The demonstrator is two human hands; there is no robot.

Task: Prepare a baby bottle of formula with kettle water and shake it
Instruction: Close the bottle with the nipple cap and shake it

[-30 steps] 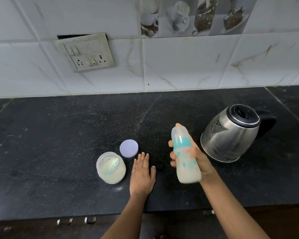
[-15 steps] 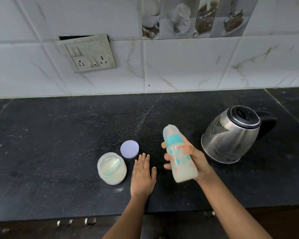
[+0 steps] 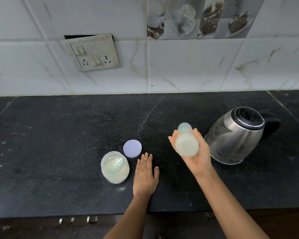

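Your right hand (image 3: 199, 159) is clasping the milky plastic baby bottle (image 3: 186, 145), fingers (image 3: 172, 138) curled round it, above the black stone surface (image 3: 76, 135); shaking it so near the steel kettle (image 3: 235, 140) is risking a knock.

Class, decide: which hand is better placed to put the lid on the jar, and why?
Left. The left hand lies flat and free beside the lid and open jar; the right hand grips the bottle.
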